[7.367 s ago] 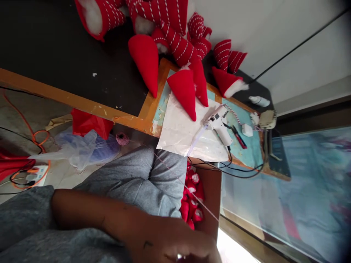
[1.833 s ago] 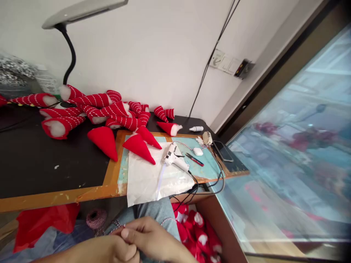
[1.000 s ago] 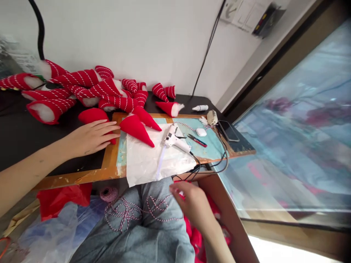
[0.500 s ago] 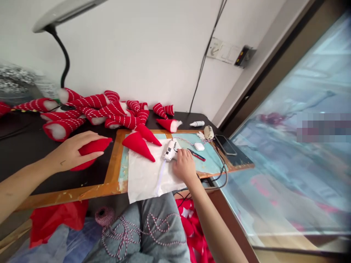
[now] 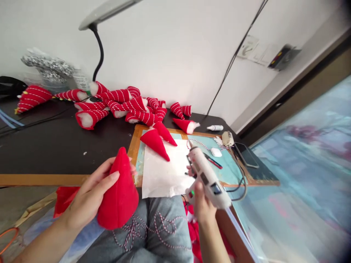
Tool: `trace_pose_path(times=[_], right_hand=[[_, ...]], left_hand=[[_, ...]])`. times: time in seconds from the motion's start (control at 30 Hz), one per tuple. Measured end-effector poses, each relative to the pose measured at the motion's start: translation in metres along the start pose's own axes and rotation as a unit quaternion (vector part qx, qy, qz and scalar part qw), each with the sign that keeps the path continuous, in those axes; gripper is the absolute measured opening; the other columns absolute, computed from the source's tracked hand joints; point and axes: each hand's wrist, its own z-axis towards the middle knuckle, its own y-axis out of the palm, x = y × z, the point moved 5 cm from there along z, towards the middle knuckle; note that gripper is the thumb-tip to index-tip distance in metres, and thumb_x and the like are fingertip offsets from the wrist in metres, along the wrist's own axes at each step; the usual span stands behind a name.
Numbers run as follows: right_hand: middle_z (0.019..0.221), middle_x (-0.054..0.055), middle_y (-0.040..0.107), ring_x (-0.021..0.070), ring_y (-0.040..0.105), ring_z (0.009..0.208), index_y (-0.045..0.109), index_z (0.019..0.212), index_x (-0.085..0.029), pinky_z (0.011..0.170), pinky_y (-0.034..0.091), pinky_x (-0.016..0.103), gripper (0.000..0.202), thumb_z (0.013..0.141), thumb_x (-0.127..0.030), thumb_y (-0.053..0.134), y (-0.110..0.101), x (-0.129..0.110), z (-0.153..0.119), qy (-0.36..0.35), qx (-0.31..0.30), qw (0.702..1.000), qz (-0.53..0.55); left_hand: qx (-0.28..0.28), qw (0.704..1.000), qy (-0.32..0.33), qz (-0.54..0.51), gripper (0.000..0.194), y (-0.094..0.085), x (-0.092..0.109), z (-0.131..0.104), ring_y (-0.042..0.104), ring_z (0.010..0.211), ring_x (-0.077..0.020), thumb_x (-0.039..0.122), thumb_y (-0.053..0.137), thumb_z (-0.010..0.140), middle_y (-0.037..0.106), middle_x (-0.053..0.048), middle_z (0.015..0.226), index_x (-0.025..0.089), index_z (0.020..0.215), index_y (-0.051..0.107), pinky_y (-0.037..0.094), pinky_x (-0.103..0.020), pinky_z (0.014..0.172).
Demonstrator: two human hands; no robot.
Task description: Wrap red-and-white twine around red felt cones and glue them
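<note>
My left hand holds a plain red stuffed cone above my lap, its tip pointing up. In my right hand is a white glue gun, gripped by the handle, nozzle up and to the left, with a clear glue stick sticking out of its back end. Two more red cones rest on a white sheet at the table's front. Red-and-white string lies in loose loops across my thighs.
Striped red cones are heaped by the wall near a lamp. A cutter, a white case, a phone and a cable lie on the right. A red cone with white stuffing is behind the board.
My right hand has lifted the glue gun off the white sheet toward me. My left hand has brought the red cone off the table and turned it upright. The view has shifted left.
</note>
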Motion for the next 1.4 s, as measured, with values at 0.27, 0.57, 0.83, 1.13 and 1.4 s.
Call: trace_pose_path(times=[0.27, 0.57, 0.83, 1.13, 1.4], right_hand=[[0.078, 0.006, 0.064, 0.0247, 0.057, 0.064, 0.071, 0.104, -0.028, 0.062, 0.05, 0.04, 0.031, 0.1, -0.057, 0.062, 0.026, -0.07, -0.036, -0.086, -0.16, 0.982, 0.043], [0.073, 0.0, 0.049, 0.0203, 0.051, 0.065, 0.062, 0.09, -0.025, 0.061, 0.042, 0.036, 0.024, 0.096, -0.048, 0.064, 0.024, -0.079, -0.025, -0.135, -0.161, 0.978, -0.001], [0.074, -0.001, 0.05, 0.0183, 0.05, 0.064, 0.049, 0.085, -0.024, 0.064, 0.04, 0.037, 0.022, 0.098, -0.041, 0.057, 0.03, -0.071, -0.032, -0.156, -0.174, 0.972, 0.003], [0.066, -0.003, 0.041, 0.0136, 0.039, 0.056, 0.045, 0.076, -0.022, 0.058, 0.029, 0.034, 0.053, 0.109, -0.06, 0.028, 0.039, -0.072, -0.033, -0.188, -0.04, 0.981, 0.003], [0.068, -0.003, 0.04, 0.0138, 0.041, 0.059, 0.042, 0.077, -0.022, 0.062, 0.027, 0.034, 0.047, 0.107, -0.056, 0.028, 0.04, -0.072, -0.034, -0.187, -0.068, 0.98, -0.009]], left_hand=[[0.026, 0.984, -0.02, 0.173, 0.064, -0.007, -0.027, -0.011, 0.079, 0.106, -0.0341, 0.061, 0.088, 0.076, 0.081, -0.008, 0.126, 0.031, 0.132, 0.075, 0.068, -0.036, 0.084], [0.069, 0.984, -0.008, 0.163, 0.057, 0.007, -0.023, -0.02, 0.08, 0.106, -0.0332, 0.064, 0.088, 0.073, 0.082, -0.003, 0.123, 0.037, 0.123, 0.081, 0.069, -0.036, 0.085], [0.032, 0.991, -0.038, 0.123, 0.059, -0.003, -0.031, -0.014, 0.082, 0.097, -0.0284, 0.055, 0.091, 0.077, 0.083, -0.005, 0.122, 0.034, 0.131, 0.078, 0.069, -0.029, 0.077], [0.049, 0.993, -0.062, 0.084, 0.062, -0.003, -0.034, -0.014, 0.082, 0.097, -0.0292, 0.057, 0.095, 0.069, 0.085, -0.007, 0.114, 0.032, 0.124, 0.082, 0.068, -0.028, 0.075], [0.059, 0.99, -0.122, 0.035, 0.064, 0.0, -0.035, -0.019, 0.081, 0.1, -0.0299, 0.066, 0.095, 0.064, 0.086, -0.008, 0.108, 0.029, 0.115, 0.085, 0.068, -0.029, 0.081]])
